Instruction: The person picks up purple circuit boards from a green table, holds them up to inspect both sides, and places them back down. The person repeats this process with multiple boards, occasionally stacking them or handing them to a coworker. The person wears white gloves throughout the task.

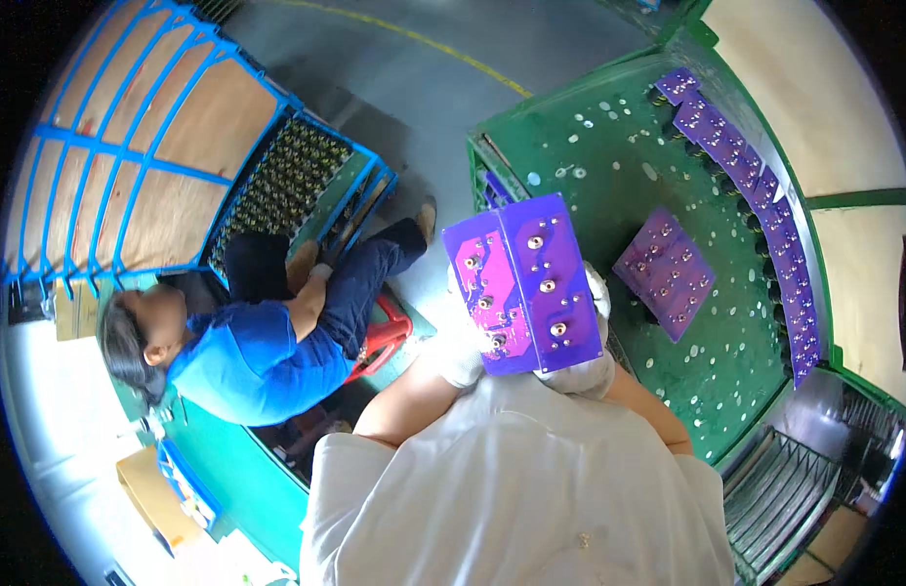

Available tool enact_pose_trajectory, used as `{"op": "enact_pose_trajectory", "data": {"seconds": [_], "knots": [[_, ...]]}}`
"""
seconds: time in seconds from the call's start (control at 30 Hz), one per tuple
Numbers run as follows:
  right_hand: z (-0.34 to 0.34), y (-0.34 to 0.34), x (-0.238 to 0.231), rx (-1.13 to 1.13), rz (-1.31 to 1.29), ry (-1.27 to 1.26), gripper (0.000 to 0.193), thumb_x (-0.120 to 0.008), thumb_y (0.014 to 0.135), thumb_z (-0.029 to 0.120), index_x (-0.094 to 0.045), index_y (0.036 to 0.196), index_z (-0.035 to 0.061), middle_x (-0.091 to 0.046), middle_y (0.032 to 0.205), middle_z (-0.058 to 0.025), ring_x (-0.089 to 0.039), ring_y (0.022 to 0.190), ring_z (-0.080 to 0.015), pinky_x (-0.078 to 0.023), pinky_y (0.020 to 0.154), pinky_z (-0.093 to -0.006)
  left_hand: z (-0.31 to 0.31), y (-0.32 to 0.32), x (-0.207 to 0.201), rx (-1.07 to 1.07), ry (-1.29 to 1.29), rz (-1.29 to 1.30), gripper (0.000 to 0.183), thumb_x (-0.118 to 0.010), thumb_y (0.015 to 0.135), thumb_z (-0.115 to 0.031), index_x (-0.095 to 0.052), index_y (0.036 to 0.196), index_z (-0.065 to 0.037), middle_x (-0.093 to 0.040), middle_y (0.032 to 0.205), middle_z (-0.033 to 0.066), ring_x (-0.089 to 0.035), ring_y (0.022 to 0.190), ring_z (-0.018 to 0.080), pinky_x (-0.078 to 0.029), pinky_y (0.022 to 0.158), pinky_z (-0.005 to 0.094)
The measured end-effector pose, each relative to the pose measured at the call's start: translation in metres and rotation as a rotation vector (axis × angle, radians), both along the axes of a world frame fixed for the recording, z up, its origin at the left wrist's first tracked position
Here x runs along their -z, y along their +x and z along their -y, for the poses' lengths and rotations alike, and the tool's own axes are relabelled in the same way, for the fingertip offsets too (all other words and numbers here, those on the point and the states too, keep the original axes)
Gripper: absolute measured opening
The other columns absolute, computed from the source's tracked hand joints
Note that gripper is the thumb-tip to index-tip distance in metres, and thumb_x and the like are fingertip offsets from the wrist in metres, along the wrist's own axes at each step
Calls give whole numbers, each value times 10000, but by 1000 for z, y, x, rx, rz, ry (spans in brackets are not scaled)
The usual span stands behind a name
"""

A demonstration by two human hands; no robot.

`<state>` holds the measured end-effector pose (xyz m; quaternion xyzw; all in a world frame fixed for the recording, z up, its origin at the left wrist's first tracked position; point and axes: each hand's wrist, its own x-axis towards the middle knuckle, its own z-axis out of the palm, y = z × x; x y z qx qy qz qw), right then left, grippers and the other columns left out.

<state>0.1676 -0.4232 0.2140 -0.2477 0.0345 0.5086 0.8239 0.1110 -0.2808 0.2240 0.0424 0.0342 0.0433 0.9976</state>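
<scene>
A purple circuit board panel (551, 256) with a seam down its middle and several round metal parts is held up in front of my chest. My left hand (462, 362), in a white glove, grips its left side. My right hand (592, 378), also gloved, grips the right side, with fingertips showing past the edge. Most of the fingers are hidden behind the panel. A second purple board (666, 274) lies on the green table just right of my right hand.
The green table (702, 391) carries scattered pale spots. Along its far right edge stands a row of purple boards (731, 146) on dark parts. To my left, a person in a blue shirt (263, 356) sits on a red stool (387, 337) beside a blue-framed rack (131, 151).
</scene>
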Motion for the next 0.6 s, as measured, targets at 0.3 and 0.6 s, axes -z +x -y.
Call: {"op": "enact_pose_trajectory", "data": {"seconds": [0.3, 0.6], "knots": [[17, 0, -1, -211, -207, 233, 524, -414, 991, 453, -472, 1359, 84, -567, 1303, -102, -557, 1204, -249, -470, 1024, -469, 13, -32, -9, -135, 78, 37, 450, -576, 953, -204, -476, 1369, -65, -561, 1322, 136, -589, 1167, 264, -505, 982, 425], [15, -6, -21, -212, 26, 300, 501, -416, 1002, 449, -500, 1328, 79, -592, 1268, -80, -591, 1160, -214, -513, 980, -435, 16, -48, -22, -252, 209, 44, 446, -582, 947, -183, -480, 1364, -60, -564, 1318, 135, -593, 1161, 259, -509, 977, 419]]}}
